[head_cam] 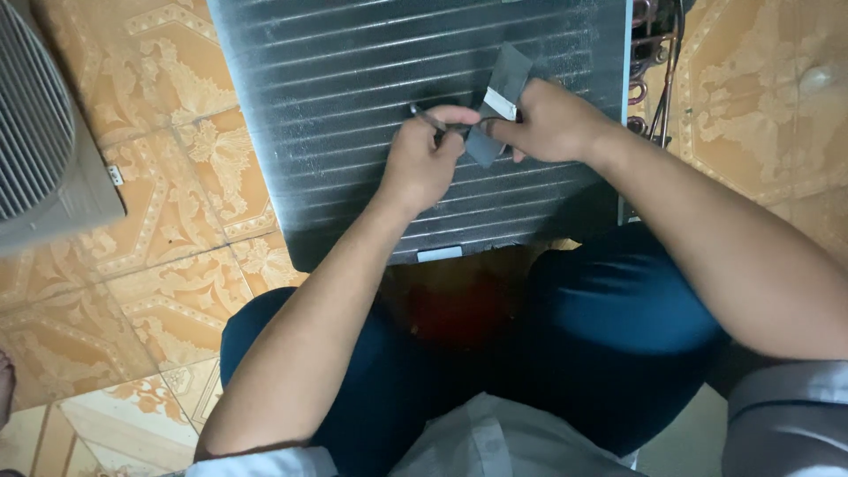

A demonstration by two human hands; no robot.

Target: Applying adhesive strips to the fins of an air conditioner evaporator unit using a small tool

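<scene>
A floor of patterned orange and cream tiles (177, 291) fills the view from above. On it lies one large finned coil panel (353, 132), dark grey with many thin horizontal ridges, reaching from the top edge down toward the person's knees. One bundle of copper tubes (649, 53) runs along the panel's right edge. One grey slatted grille (40, 132) sits at the far left, well apart from the panel. The person sits with two knees in dark blue trousers (609, 327) spread below the panel. Two bare forearms reach forward over it. The left hand (424, 163) is closed around one thin metal tool (428, 117), only partly visible. The right hand (548, 124) pinches one grey folded strip (499, 97), with one small white patch on it. The two hands nearly touch over the panel's middle.
</scene>
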